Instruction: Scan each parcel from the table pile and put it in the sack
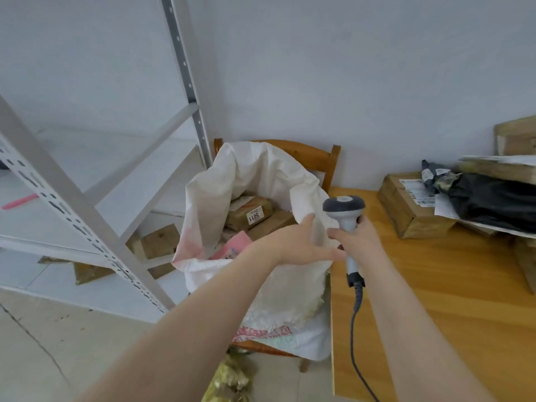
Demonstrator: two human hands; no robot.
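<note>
A white woven sack [261,285] stands open on a wooden chair left of the table. Inside it lie brown boxes, one [249,211] labelled 5011, and a pink parcel [232,246]. My left hand [295,242] hovers over the sack's mouth with fingers spread and nothing in it. My right hand [358,242] grips the handle of a grey barcode scanner [343,210], head up, its cable trailing down. On the wooden table [449,285] at the right lies the parcel pile: a brown cardboard box [406,208] with a label and a black plastic mailer [493,201].
A white metal shelving rack [87,198] stands at the left, with cardboard pieces under it on the floor. The chair back [319,158] rises behind the sack. More cardboard boxes [516,137] are stacked at the far right against the wall. A yellow crumpled bag [229,381] lies on the floor.
</note>
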